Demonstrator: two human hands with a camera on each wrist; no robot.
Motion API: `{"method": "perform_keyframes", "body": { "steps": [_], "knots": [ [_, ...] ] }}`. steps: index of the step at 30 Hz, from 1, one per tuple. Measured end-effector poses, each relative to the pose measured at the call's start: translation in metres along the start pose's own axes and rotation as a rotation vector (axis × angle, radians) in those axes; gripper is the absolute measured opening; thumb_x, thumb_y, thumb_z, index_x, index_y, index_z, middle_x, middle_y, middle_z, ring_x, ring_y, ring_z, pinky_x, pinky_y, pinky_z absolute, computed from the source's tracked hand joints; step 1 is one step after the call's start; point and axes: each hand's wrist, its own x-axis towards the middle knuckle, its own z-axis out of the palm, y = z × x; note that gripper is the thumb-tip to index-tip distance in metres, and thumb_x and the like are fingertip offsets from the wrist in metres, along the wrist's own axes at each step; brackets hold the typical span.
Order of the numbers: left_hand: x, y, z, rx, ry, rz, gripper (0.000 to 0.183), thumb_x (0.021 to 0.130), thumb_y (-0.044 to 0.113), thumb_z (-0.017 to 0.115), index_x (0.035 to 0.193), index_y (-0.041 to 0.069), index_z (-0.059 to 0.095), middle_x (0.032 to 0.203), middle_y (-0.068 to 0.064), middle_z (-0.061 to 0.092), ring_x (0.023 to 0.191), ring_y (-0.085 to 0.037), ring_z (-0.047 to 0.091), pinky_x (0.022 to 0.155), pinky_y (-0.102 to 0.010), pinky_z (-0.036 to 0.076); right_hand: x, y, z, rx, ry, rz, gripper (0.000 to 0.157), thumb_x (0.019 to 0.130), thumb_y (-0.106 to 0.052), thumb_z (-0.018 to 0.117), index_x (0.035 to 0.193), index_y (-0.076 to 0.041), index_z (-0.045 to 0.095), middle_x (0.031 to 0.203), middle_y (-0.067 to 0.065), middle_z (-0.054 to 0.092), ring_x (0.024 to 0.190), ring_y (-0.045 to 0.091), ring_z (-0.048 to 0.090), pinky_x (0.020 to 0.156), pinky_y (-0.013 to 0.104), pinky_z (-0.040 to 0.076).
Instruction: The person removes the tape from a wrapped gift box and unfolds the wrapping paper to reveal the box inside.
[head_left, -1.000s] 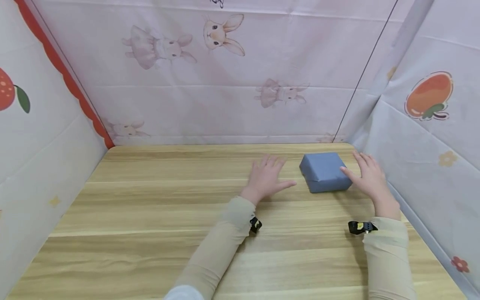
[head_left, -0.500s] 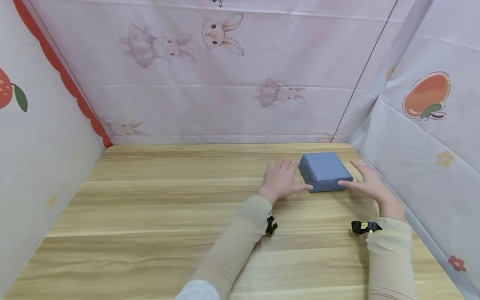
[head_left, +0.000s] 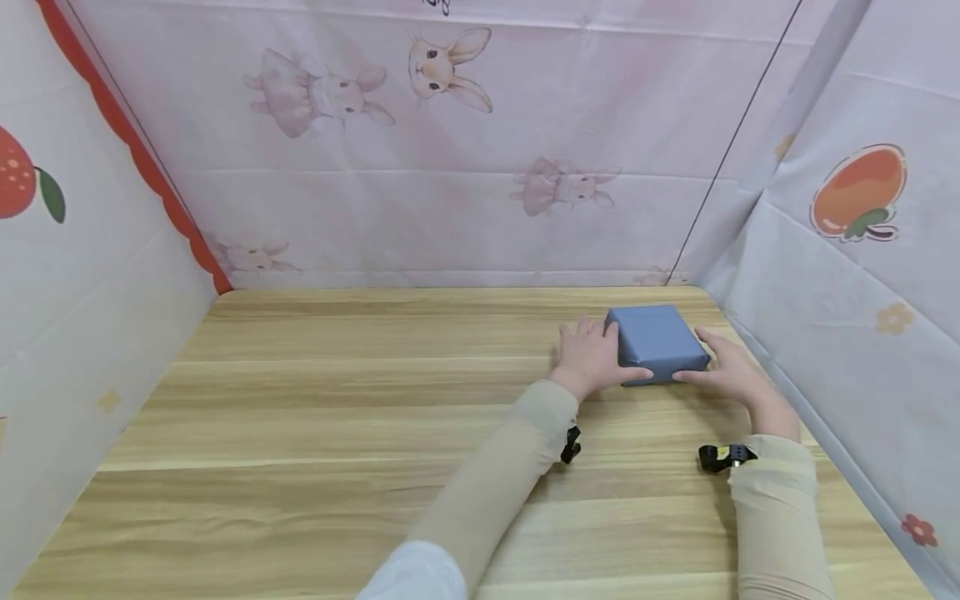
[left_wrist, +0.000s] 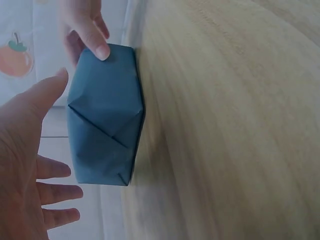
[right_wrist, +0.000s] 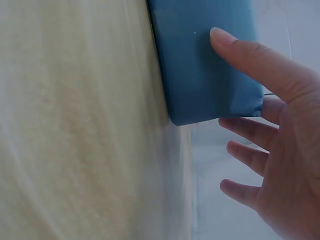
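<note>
A box wrapped in blue paper (head_left: 660, 337) lies on the wooden table at the back right in the head view. Folded paper flaps (left_wrist: 100, 145) cover its left end in the left wrist view. My left hand (head_left: 591, 360) is at that end, fingers spread along the left side and thumb reaching across the front corner. Opposite it, my right hand (head_left: 735, 372) is at the right end. Its thumb (right_wrist: 240, 47) lies over the front face in the right wrist view, while the other fingers spread apart past the corner.
The wooden table (head_left: 300, 433) stretches left and forward of the box. A rabbit-print cloth wall (head_left: 450, 208) rises behind it, and a fruit-print cloth wall (head_left: 847, 292) stands close beside my right hand. Small black wrist cameras (head_left: 726, 457) sit on both sleeves.
My left hand has moved right, up to the box's left end. My right hand has lowered its thumb to the front face and drawn its fingers nearer. The box has barely shifted.
</note>
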Motion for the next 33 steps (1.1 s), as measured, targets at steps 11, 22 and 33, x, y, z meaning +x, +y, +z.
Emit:
{"method": "perform_keyframes", "body": {
  "steps": [11,22,33],
  "knots": [
    [0.007,0.011,0.015,0.031,-0.034,-0.014,0.1,0.075,0.089,0.039,0.147,0.021,0.038,0.14,0.005,0.053,0.128,-0.012,0.049,0.11,-0.042,0.035,0.005,0.0,0.007,0.053,0.02,-0.036,0.096,0.08,-0.035,0.08,0.15,0.004,0.027,0.146,0.036,0.038,0.131,0.052,0.039,0.105,0.064,0.032],
    [0.007,0.013,0.02,-0.008,-0.04,0.011,0.095,0.083,0.082,0.041,0.15,0.015,0.034,0.147,0.002,0.046,0.133,-0.013,0.045,0.106,-0.033,0.04,0.006,-0.001,0.008,0.034,0.006,0.035,0.094,0.083,-0.042,0.075,0.15,0.004,0.027,0.146,0.037,0.036,0.133,0.055,0.035,0.106,0.065,0.03],
    [0.006,0.009,0.018,-0.005,-0.029,0.031,0.09,0.088,0.073,0.043,0.152,0.013,0.03,0.151,-0.002,0.042,0.136,-0.016,0.043,0.107,-0.034,0.042,0.005,-0.008,0.007,0.036,0.016,0.047,0.089,0.085,-0.043,0.073,0.146,0.007,0.032,0.144,0.036,0.038,0.132,0.053,0.038,0.105,0.063,0.033]
  ]
}}
